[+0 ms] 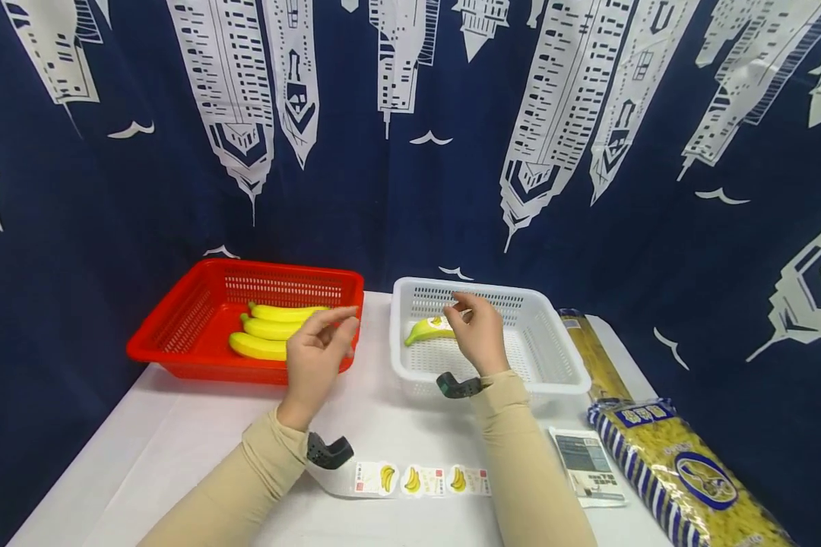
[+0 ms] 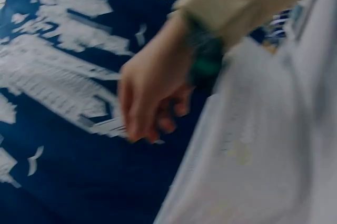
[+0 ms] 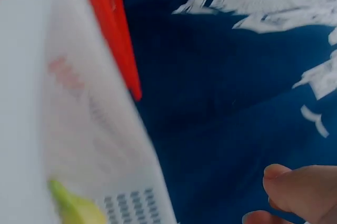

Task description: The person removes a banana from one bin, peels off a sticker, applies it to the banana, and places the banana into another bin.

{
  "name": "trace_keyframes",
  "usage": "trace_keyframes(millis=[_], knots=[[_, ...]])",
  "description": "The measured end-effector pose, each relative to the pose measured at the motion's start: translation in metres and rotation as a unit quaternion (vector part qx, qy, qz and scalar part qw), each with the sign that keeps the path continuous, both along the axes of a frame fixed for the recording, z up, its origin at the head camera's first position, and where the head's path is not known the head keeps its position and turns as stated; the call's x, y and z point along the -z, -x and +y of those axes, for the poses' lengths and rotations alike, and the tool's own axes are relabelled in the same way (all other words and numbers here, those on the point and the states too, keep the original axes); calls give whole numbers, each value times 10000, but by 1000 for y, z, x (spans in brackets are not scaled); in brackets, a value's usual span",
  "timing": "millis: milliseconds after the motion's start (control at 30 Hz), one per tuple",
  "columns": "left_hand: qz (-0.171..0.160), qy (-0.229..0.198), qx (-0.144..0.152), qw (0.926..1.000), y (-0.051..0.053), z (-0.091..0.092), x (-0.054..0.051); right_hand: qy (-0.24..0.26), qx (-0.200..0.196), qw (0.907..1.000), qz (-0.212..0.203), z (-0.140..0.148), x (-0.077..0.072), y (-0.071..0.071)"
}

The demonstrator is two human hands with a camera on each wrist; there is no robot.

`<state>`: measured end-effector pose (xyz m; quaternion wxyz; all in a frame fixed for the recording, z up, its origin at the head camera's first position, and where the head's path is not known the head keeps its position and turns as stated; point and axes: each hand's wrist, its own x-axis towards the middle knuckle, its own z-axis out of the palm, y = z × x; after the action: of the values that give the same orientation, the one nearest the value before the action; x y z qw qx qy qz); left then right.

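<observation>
Over the front right corner of the red plastic basket (image 1: 212, 369), my left hand (image 1: 315, 371) hovers with its fingers loosely bent and nothing in them. Several yellow bananas (image 1: 258, 346) lie in that basket. My right hand (image 1: 480, 334) is raised over the white plastic basket (image 1: 554, 334), its fingers bent loosely with no object visible in them. Beneath it, partly hidden by the fingers, a banana (image 1: 423, 331) with a pale sticker lies in the white basket. The right wrist view shows its greenish tip, blurred, at the bottom left.
On the white table (image 1: 383, 425), a strip of banana-print stickers (image 1: 417, 480) lies between the forearms. Right of the right forearm are a flat printed packet (image 1: 591, 465) and a bag of pasta (image 1: 684, 463), with another yellowish pack (image 1: 598, 357) behind. A dark blue patterned curtain (image 1: 383, 205) hangs behind.
</observation>
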<state>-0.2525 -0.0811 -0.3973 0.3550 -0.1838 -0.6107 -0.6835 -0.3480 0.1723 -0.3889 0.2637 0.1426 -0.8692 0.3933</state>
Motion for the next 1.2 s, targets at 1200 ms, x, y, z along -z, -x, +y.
trace_keyframes(millis=[1200], knots=[[-3885, 1221, -543, 9117, 70, -197, -26, -1443, -1667, 9504, 2196, -127, 54, -68]])
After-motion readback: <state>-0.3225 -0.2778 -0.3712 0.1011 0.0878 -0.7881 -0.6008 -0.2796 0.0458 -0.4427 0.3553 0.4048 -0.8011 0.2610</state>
